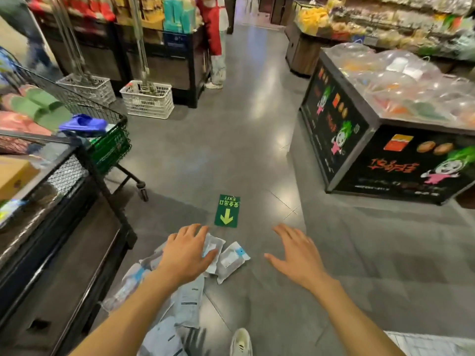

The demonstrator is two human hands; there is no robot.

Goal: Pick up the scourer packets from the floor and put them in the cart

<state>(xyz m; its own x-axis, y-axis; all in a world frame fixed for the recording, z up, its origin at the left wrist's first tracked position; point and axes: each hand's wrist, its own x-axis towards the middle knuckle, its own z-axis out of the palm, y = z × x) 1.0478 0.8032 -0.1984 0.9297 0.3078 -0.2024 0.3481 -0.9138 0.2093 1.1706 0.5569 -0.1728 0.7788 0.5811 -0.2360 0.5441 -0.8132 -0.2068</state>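
Several grey-and-white scourer packets (232, 260) with blue marks lie in a loose heap on the grey floor, low in the middle of the head view. My left hand (186, 253) hovers spread over the far end of the heap, fingers relaxed, partly hiding one packet (213, 246). To the right of the heap, over bare floor, my right hand (295, 255) is held with straight fingers and holds nothing. The black wire cart (102, 116) stands at the left, a blue item (83, 124) and green items inside it.
A dark low shelf unit (64, 240) runs along the left, close to the heap. A green exit sticker (227, 210) lies just beyond the packets. A black display stand (372, 160) is at the right. White baskets (146, 98) and a person in a red apron (214, 34) are farther back.
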